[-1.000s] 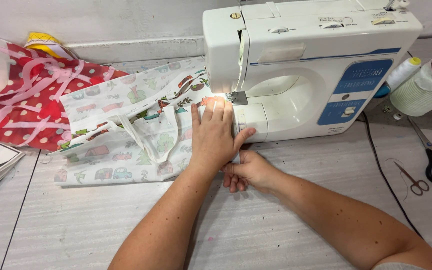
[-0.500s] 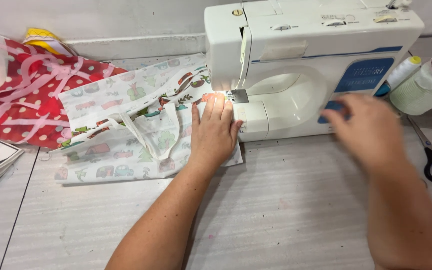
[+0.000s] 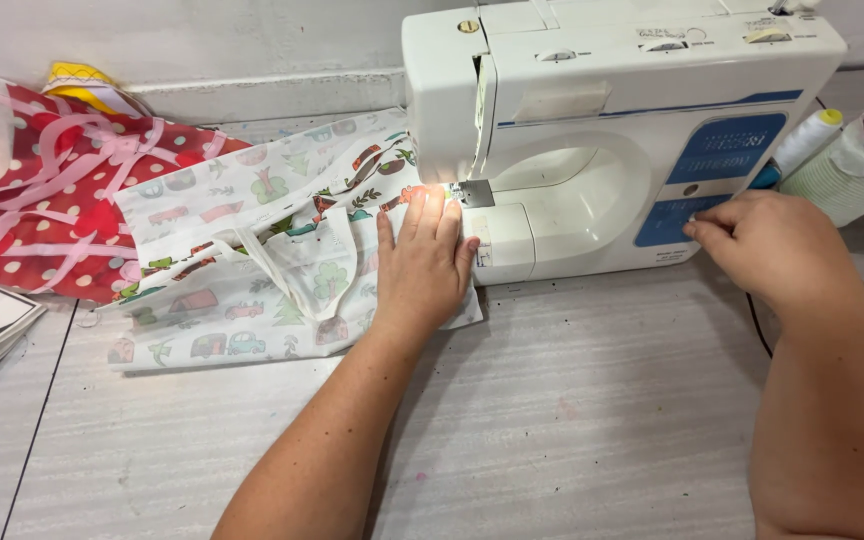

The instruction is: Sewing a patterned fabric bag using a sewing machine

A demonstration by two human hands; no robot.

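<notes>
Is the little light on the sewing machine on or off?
On. A bright glow falls on the printed fabric and the left hand fingertips under the needle of the sewing machine.

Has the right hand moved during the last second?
Yes. The right hand went from beside the left hand to the right, and now touches the blue panel of the sewing machine.
</notes>
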